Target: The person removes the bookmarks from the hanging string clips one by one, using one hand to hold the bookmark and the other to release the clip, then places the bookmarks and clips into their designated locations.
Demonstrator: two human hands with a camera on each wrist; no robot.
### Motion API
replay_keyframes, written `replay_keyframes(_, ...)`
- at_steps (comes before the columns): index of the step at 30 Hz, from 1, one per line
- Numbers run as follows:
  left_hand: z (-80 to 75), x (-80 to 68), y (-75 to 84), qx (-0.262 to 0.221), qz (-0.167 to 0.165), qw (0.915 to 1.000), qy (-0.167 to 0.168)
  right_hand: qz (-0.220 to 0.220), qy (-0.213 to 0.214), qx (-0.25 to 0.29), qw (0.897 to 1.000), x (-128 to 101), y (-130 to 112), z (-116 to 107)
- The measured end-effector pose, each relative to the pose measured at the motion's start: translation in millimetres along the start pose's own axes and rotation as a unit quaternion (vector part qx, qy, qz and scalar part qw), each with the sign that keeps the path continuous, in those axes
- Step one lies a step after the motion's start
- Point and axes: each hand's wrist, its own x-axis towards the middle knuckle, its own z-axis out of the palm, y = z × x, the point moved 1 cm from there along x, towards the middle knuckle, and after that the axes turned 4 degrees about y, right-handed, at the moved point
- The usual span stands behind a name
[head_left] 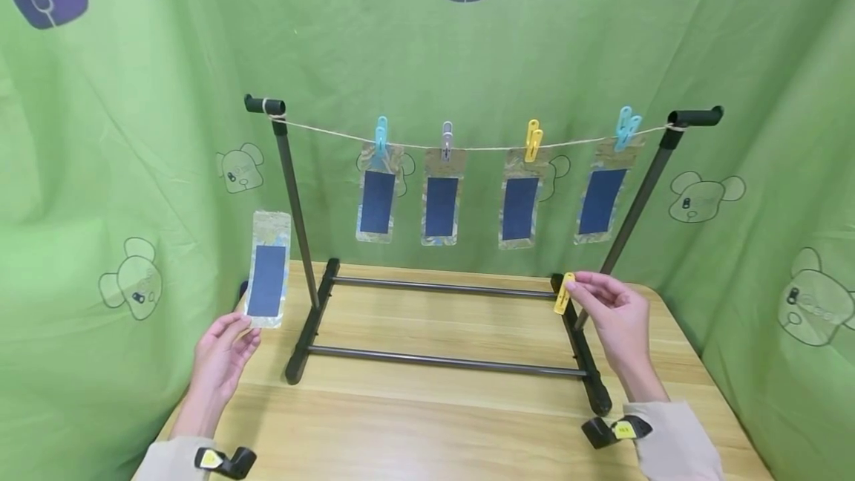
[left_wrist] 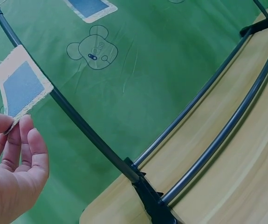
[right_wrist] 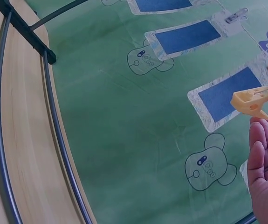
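My left hand [head_left: 222, 357] pinches the bottom edge of a patterned card with a dark blue panel [head_left: 268, 278], held upright left of the rack. In the left wrist view the thumb and fingertips grip that card [left_wrist: 25, 86] at its lower edge. Between the thumb and fingers of my right hand [head_left: 616, 318] is a yellow clothespin [head_left: 564, 293], near the rack's right post. Similar cards hang from a string [head_left: 320, 130]: one under a blue clothespin [head_left: 381, 135], one under a grey clothespin [head_left: 447, 141], one under a yellow clothespin [head_left: 533, 141], one under a second blue clothespin [head_left: 626, 129].
The black rack [head_left: 294, 199] has two posts, feet and low crossbars [head_left: 441, 361], standing on a wooden table [head_left: 414, 429]. Green printed curtain [head_left: 414, 36] surrounds the table at the back and sides. String stretches between the post tops, with a bare stretch at left.
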Motion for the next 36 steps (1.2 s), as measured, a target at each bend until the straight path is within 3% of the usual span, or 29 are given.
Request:
replay_keyframes(14,-3.6,1.7,-4.3,0.032,-0.023,0.9987,0.032,0.025,0.030,0.030,0.999,-2.2,14.4,-12.4)
replay_keyframes(26,-9.2,2.4,-9.6,0.029,-0.025,0.9983,0.043,0.037,0.048,0.041,0.997,-4.7,25.9,-23.3)
replay_keyframes(36,-14.9,3.9,-14.8,0.031,-0.033,0.9976,0.052,0.054,0.071,0.016,0.996,-8.2,38.0,-36.3)
